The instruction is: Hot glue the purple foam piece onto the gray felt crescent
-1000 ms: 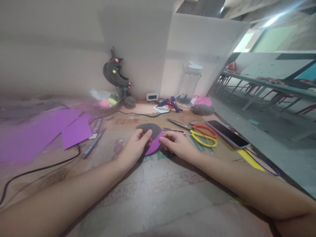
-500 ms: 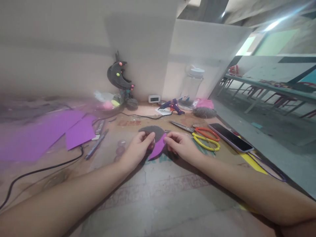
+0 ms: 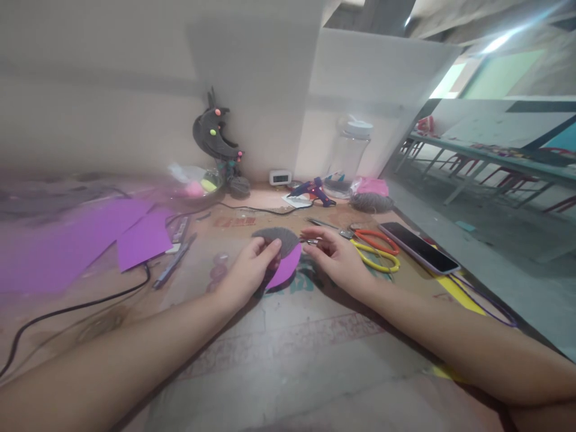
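Observation:
My left hand (image 3: 258,261) pinches a grey, fuzzy-looking curved piece (image 3: 278,239) between thumb and fingers, just above the middle of the table. A curved purple piece (image 3: 286,269), which looks like paper or foam sheet, lies against its lower side; part of both is hidden by my fingers. Close to the right edge of these pieces is my right hand (image 3: 333,255), its thumb and forefinger apart. A small shiny spot shows by its fingertips, too small to name. Beyond that hand lie scissors (image 3: 377,258) with one orange and one yellow handle.
Purple sheets (image 3: 144,240) and a pen (image 3: 174,264) lie on the left. Along the back stand a dark crescent ornament (image 3: 211,135), a small clock (image 3: 280,177), a glue gun (image 3: 315,191), a clear bottle (image 3: 351,153) and grey yarn (image 3: 371,202). A phone (image 3: 418,247) rests at the right edge.
My right hand has let go of the purple piece's edge and moved slightly right, its fingers spreading. More purple shows under the grey piece, which my left hand still holds.

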`<action>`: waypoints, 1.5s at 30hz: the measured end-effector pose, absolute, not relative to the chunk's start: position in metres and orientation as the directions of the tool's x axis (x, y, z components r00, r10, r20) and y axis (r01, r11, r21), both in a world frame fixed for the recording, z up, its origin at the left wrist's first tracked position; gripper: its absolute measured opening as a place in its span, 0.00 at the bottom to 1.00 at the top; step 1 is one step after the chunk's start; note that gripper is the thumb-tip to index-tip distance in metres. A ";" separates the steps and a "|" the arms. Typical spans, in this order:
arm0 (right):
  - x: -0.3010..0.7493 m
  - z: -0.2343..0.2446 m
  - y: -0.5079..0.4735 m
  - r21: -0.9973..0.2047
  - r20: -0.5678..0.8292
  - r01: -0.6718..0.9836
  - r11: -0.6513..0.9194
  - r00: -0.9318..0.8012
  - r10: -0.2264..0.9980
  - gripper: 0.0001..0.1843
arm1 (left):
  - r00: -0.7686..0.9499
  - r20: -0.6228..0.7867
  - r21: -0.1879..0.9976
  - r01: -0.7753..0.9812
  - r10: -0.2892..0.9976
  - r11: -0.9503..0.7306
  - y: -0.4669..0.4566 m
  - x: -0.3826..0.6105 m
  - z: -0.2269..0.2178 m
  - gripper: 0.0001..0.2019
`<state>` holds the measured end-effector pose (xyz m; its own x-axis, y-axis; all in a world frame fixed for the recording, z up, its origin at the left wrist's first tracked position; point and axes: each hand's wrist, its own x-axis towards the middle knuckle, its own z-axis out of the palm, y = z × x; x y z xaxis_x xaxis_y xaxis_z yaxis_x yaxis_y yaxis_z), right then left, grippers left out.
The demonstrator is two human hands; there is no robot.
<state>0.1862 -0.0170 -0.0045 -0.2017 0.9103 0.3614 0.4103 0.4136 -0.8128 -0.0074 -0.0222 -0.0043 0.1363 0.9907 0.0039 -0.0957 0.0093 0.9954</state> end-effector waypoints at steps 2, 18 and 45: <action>0.185 -0.005 -0.016 -0.821 0.363 0.402 0.406 -0.182 0.914 0.16 | 0.144 0.017 0.996 -0.086 0.989 -0.004 -0.022 -0.008 -0.006 0.15; 0.185 0.005 -0.014 -0.833 0.276 0.480 0.276 -0.072 0.959 0.13 | 0.158 0.022 1.000 0.018 0.987 -0.025 -0.024 -0.008 -0.001 0.15; 0.177 0.006 -0.030 -0.706 0.293 0.586 0.399 -0.271 0.917 0.11 | 0.139 0.132 0.972 -0.211 0.981 -0.101 -0.016 -0.003 -0.008 0.16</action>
